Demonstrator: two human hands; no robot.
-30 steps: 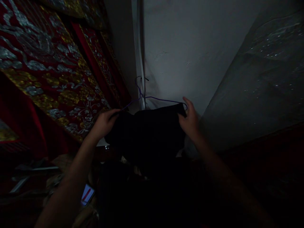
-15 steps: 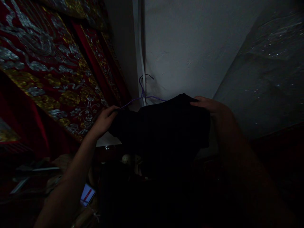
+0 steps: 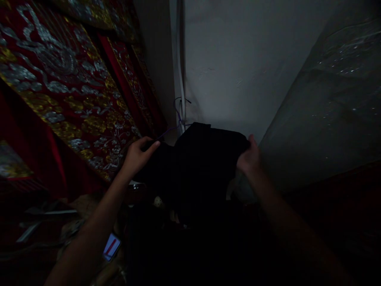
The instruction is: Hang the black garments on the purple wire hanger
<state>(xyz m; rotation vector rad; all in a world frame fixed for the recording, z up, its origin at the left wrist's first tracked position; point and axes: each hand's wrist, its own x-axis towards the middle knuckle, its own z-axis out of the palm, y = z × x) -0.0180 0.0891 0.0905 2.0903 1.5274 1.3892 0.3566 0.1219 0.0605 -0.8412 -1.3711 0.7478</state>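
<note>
A black shirt [image 3: 202, 167] hangs in front of me on a thin purple hanger [image 3: 179, 115], its folds lost in the dark. The hanger's hook sits by a pale vertical strip at the wall corner. My left hand [image 3: 139, 155] pinches the left shoulder of the shirt near the hanger's arm, thumb on top. At the opposite shoulder, my right hand [image 3: 249, 158] is closed on the cloth with its thumb side up; some of its fingers are hidden by the fabric. The right arm of the hanger is mostly covered.
Red cloth with gold and silver embroidery [image 3: 65, 87] hangs at the left. Clear plastic sheeting [image 3: 330, 103] covers the right side of the grey wall [image 3: 238, 51]. A phone with a lit screen [image 3: 111, 247] lies at lower left among dim clutter.
My right hand has moved left and down, drawing the right shoulder of the shirt inward and over the hanger's right arm. My left hand has shifted slightly right, its thumb now over the cloth.
</note>
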